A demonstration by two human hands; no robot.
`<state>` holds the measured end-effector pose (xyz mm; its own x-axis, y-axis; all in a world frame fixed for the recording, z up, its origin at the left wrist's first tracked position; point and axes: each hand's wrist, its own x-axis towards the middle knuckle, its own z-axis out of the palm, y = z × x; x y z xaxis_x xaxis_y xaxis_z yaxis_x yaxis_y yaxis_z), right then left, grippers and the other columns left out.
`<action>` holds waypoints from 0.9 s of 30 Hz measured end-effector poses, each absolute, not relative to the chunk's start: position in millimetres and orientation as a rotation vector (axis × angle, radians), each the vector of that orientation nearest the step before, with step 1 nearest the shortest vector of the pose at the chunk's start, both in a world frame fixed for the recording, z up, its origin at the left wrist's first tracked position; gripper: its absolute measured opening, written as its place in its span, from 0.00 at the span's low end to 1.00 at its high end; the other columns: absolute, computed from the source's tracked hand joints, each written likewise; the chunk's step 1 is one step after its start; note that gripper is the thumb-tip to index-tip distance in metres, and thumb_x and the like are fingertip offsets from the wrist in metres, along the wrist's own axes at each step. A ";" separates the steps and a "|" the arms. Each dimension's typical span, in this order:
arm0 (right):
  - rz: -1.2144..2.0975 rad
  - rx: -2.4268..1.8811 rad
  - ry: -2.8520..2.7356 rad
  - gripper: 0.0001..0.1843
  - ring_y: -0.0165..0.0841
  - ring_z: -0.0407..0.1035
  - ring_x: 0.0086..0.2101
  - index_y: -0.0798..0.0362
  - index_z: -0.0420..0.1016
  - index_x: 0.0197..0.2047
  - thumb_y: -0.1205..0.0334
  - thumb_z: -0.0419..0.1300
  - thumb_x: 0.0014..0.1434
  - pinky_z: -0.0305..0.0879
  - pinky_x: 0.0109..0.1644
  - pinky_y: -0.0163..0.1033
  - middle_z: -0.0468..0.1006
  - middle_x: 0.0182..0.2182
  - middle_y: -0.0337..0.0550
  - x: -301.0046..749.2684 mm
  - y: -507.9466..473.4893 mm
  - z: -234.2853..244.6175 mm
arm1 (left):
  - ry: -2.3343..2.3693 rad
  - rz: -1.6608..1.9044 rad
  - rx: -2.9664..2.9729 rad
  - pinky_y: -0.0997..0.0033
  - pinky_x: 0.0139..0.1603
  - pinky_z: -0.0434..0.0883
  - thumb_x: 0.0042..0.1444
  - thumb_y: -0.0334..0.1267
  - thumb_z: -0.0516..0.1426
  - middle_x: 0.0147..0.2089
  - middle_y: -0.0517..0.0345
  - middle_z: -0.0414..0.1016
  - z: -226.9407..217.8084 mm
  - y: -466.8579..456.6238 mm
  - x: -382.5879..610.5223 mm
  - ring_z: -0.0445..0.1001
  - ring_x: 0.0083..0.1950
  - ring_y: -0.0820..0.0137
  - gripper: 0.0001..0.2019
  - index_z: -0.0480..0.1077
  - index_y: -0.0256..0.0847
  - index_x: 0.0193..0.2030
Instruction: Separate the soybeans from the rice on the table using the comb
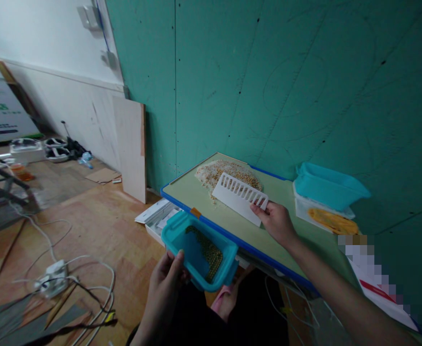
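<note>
My left hand (169, 274) grips the near left rim of a blue plastic container (192, 259), thumb over the edge. Small greenish round beans (209, 252) lie along the right side of its bottom. The container is held just off the front edge of a pale green table (182, 190) with a blue rim. My right hand (274, 221) pinches the right end of a white slotted plastic scraper (238, 199). Its slotted edge faces a heap of pale grains mixed with yellow beans (229, 170) at the back of the table, and covers part of that heap.
On the table's right stand a second blue container (329, 185) and an orange cloth-like item (331, 220). A green wall (211, 96) rises behind. Below the table edge sits an open white box (156, 221). Cables and a power strip (52, 278) lie on the floor at left.
</note>
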<state>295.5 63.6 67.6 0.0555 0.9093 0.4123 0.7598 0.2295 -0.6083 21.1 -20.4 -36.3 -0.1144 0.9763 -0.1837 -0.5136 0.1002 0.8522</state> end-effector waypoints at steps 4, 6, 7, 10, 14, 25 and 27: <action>0.250 -1.537 -1.747 0.20 0.40 0.76 0.29 0.56 0.81 0.32 0.48 0.58 0.60 0.68 0.32 0.38 0.84 0.29 0.47 292.8 64.0 67.8 | 0.989 1.408 0.615 0.76 0.24 0.65 0.47 0.52 0.69 0.23 0.64 0.68 -36.6 -20.0 21.4 0.66 0.23 0.75 0.19 0.71 0.39 0.29; 0.254 -1.527 -1.770 0.20 0.40 0.77 0.30 0.56 0.81 0.32 0.48 0.58 0.61 0.68 0.33 0.38 0.84 0.29 0.47 291.6 65.2 68.0 | 0.989 1.411 0.626 0.76 0.25 0.65 0.48 0.52 0.68 0.23 0.64 0.69 -38.8 -19.9 21.1 0.66 0.24 0.75 0.19 0.71 0.39 0.30; 0.255 -1.520 -1.781 0.20 0.40 0.77 0.30 0.56 0.81 0.33 0.49 0.58 0.61 0.68 0.34 0.38 0.84 0.30 0.47 291.0 66.2 68.1 | 0.989 1.410 0.633 0.76 0.25 0.65 0.49 0.52 0.68 0.23 0.64 0.69 -39.9 -20.0 20.9 0.66 0.24 0.75 0.18 0.71 0.39 0.30; 0.260 -1.512 -1.801 0.20 0.40 0.76 0.31 0.57 0.82 0.34 0.49 0.58 0.61 0.69 0.35 0.39 0.84 0.31 0.48 288.8 70.0 68.9 | 0.981 1.402 0.640 0.77 0.24 0.64 0.50 0.52 0.67 0.23 0.64 0.69 -41.7 -20.2 20.4 0.66 0.23 0.75 0.18 0.71 0.39 0.30; 0.278 -1.502 -1.814 0.19 0.40 0.77 0.31 0.57 0.83 0.36 0.49 0.58 0.61 0.69 0.36 0.39 0.84 0.31 0.47 283.6 73.7 70.8 | 1.007 1.413 0.652 0.77 0.23 0.63 0.48 0.53 0.68 0.21 0.65 0.68 -39.7 -19.9 19.8 0.65 0.22 0.75 0.19 0.71 0.39 0.29; 0.330 -1.458 -1.832 0.20 0.38 0.75 0.29 0.57 0.83 0.35 0.48 0.59 0.61 0.67 0.33 0.37 0.82 0.28 0.45 271.2 74.3 68.7 | 1.033 1.483 0.639 0.76 0.24 0.65 0.47 0.52 0.69 0.22 0.65 0.69 -24.9 -5.6 9.5 0.66 0.23 0.75 0.19 0.69 0.40 0.29; 0.344 -1.452 -1.832 0.20 0.38 0.75 0.29 0.56 0.83 0.34 0.48 0.59 0.61 0.68 0.34 0.38 0.82 0.27 0.45 269.3 73.9 68.5 | 1.036 1.482 0.664 0.76 0.25 0.65 0.48 0.52 0.68 0.23 0.65 0.69 -24.3 -2.9 8.7 0.66 0.24 0.75 0.19 0.69 0.40 0.29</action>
